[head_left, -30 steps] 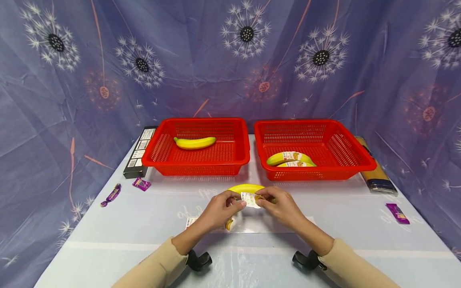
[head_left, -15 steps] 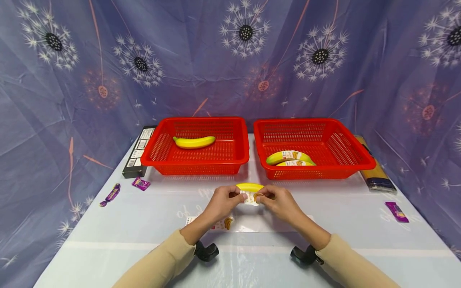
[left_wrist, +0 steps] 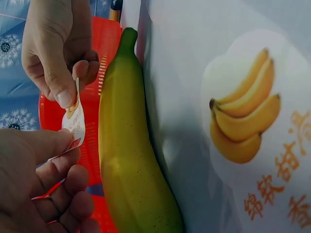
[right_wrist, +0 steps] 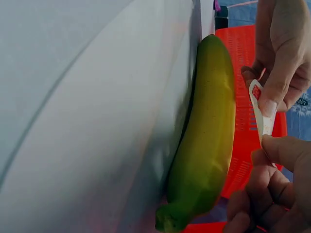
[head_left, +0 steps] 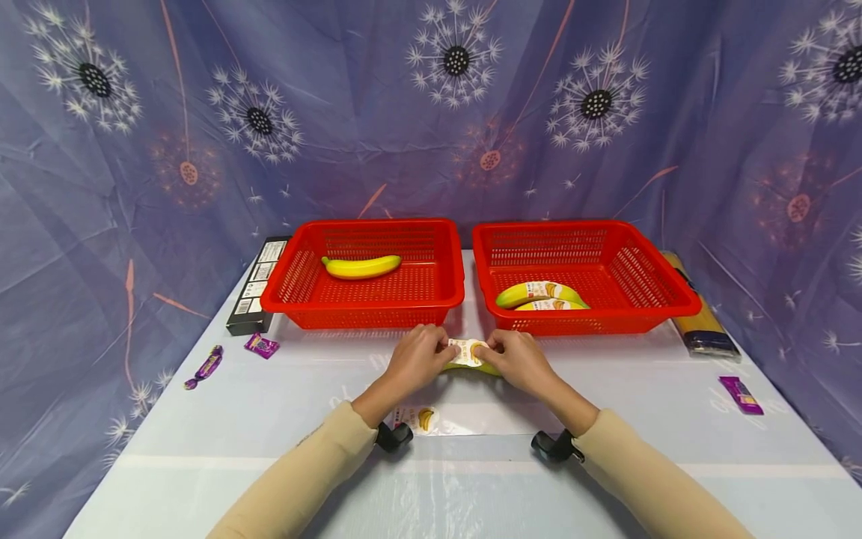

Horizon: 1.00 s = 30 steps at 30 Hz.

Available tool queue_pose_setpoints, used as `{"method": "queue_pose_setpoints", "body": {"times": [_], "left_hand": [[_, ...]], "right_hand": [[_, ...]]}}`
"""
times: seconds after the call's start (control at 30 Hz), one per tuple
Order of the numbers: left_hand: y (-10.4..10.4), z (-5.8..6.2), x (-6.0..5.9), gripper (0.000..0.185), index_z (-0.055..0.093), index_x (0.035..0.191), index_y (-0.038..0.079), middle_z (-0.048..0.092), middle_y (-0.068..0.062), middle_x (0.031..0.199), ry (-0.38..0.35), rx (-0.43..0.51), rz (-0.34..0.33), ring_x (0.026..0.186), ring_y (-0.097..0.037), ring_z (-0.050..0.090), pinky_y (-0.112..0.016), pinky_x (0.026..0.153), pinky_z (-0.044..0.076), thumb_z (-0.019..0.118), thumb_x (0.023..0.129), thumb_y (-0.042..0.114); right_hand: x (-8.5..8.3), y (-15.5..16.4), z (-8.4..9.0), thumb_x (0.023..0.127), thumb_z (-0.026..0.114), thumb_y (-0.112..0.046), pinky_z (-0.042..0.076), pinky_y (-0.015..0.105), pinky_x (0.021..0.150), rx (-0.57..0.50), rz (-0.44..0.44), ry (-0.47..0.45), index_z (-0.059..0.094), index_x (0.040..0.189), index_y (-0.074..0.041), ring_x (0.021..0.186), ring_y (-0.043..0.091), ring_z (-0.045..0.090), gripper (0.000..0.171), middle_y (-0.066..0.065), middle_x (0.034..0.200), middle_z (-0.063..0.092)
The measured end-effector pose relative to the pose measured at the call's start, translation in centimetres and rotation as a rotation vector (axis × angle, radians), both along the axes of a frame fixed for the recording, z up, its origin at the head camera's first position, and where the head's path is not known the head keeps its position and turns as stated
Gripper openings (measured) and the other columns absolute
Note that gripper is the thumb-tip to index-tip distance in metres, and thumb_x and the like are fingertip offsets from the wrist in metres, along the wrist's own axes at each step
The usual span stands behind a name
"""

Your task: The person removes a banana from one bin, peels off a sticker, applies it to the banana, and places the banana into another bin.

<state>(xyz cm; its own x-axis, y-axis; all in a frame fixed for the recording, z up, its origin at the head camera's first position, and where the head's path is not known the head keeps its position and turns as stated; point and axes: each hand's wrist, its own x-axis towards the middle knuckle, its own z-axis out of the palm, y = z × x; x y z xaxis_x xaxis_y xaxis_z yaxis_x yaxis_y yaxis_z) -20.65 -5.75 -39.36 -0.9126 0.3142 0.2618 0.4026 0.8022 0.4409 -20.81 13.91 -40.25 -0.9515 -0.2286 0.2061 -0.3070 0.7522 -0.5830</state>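
Both hands [head_left: 468,359] farther forward, nearer the red baskets' [head_left: 364,318] front edges, fingers [left_wrist: 60,94] pinching the sticker [head_left: 465,352] above the banana [left_wrist: 131,165].

smooth, waxy-skinned banana [left_wrist: 131,160]; thin glossy paper sticker [left_wrist: 74,121]; red perforated plastic baskets [head_left: 364,303] in the frame's centre; shiny plastic sheet over the table [head_left: 202,442]; matt printed cloth backdrop [head_left: 337,112] across the top.

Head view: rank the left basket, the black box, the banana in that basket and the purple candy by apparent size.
1. Left basket, clearly largest.
2. Black box and banana: look alike, and the box is partly hidden, so unranked.
3. Purple candy, smallest, though nearer the camera.
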Motion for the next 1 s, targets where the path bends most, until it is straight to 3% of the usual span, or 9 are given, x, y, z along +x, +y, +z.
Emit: {"method": "queue_pose_setpoints", "body": {"times": [0.2,0.77,0.87,1.0], "left_hand": [[0.1,-0.4,-0.6,0.022,0.058,0.064,0.014,0.057,0.001,0.067,0.05,-0.033,0.006,0.065,-0.014,0.048,-0.024,0.059,0.035,0.067,0.082,0.026],[0.4,-1.3,-1.0,0.023,0.055,0.061,0.014,0.056,0.0,0.066,0.195,-0.137,0.014,0.07,-0.02,0.055,-0.029,0.058,0.042,0.066,0.08,0.022],[0.5,-1.5,-0.9,0.022,0.056,0.064,0.013,0.056,-0.002,0.069,0.235,-0.167,0.011,0.071,-0.02,0.054,-0.03,0.059,0.044,0.066,0.08,0.022],[0.3,-1.6,-0.8,0.018,0.057,0.076,0.01,0.055,-0.004,0.077,0.221,-0.152,-0.012,0.073,-0.021,0.051,-0.03,0.063,0.044,0.068,0.082,0.022]], "right_hand": [[-0.6,-0.8,-0.3,0.079,0.072,-0.031,0.028,0.025,0.053,0.056,-0.016,0.047,0.052,0.063,-0.014,0.053,0.011,0.039,0.031,-0.005,0.054,0.041],[-1.0,-1.5,-1.1,0.075,0.07,-0.02,0.029,0.026,0.051,0.173,-0.001,0.218,0.048,0.058,-0.015,0.052,0.01,0.04,0.028,-0.006,0.053,0.044],[-1.1,-1.5,-1.2,0.076,0.07,-0.021,0.03,0.026,0.051,0.167,-0.005,0.213,0.049,0.06,-0.015,0.053,0.01,0.041,0.027,-0.005,0.054,0.046],[-0.9,-1.0,-1.4,0.078,0.073,-0.025,0.034,0.026,0.055,0.13,-0.023,0.155,0.053,0.069,-0.012,0.057,0.012,0.044,0.026,-0.002,0.06,0.05]]}}
